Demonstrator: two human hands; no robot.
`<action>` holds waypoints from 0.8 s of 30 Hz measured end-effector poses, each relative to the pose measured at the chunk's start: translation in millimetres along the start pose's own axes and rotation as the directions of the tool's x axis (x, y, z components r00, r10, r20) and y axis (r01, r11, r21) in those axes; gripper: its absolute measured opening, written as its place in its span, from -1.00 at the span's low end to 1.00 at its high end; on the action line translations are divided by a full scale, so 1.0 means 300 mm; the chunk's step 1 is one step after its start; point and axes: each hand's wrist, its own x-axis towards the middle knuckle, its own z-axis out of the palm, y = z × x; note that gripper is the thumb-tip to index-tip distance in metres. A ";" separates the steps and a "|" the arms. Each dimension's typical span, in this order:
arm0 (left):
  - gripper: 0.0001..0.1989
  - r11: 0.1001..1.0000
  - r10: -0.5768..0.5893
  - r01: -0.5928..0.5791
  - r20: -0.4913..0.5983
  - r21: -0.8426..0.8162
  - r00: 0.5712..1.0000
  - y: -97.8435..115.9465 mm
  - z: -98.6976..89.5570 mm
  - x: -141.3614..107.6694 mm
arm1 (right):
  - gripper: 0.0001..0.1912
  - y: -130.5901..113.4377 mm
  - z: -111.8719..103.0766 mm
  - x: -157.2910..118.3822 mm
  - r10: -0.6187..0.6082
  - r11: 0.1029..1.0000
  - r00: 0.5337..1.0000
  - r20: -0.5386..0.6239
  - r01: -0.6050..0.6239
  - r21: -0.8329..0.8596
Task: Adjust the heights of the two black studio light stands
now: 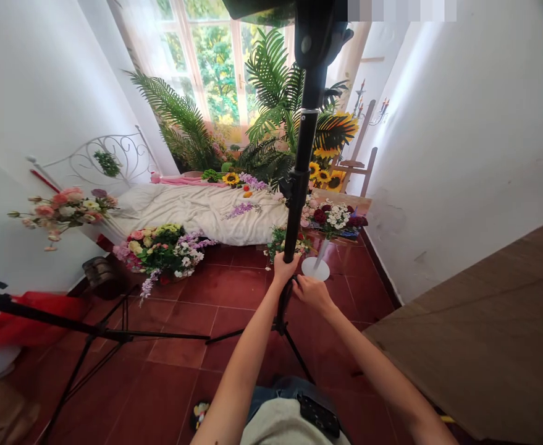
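Observation:
A black light stand (295,216) rises upright in front of me, its tripod legs on the red tiles and a dark fixture (320,34) at its top. My left hand (286,269) is wrapped round the pole below a clamp joint. Slightly lower and to the right, my right hand (312,293) has its fingers closed at a knob on the pole; the knob is mostly hidden by the fingers. Behind the pole, a bouquet (336,217) of white and dark red flowers tops a white stand (316,268).
A bed with a cream blanket (206,213) lies ahead, with palm leaves and sunflowers behind it. Flower arrangements (160,250) stand at its near side. Another black tripod (109,334) spreads on the left. A brown panel (484,334) fills the right, near a wooden easel (364,148).

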 end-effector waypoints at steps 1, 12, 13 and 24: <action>-0.70 0.999 0.038 -0.038 0.017 0.022 0.999 -0.002 0.000 0.001 | -0.66 0.003 0.015 0.000 0.019 1.000 1.000 -0.010 -0.018 0.024; -0.70 0.993 0.050 -0.060 0.103 0.101 0.993 0.007 -0.046 -0.012 | -0.55 -0.048 0.098 -0.017 0.241 0.950 0.953 -0.181 -0.194 0.244; -0.70 0.993 0.057 -0.067 0.114 0.092 0.992 0.014 -0.058 -0.025 | -0.55 -0.059 0.100 -0.019 0.259 0.945 0.947 -0.189 -0.208 0.252; -0.76 0.954 -0.301 0.299 0.097 0.035 0.949 -0.289 -0.555 -0.364 | -0.50 -0.173 0.159 -0.044 0.425 0.898 0.859 -0.284 -0.362 0.249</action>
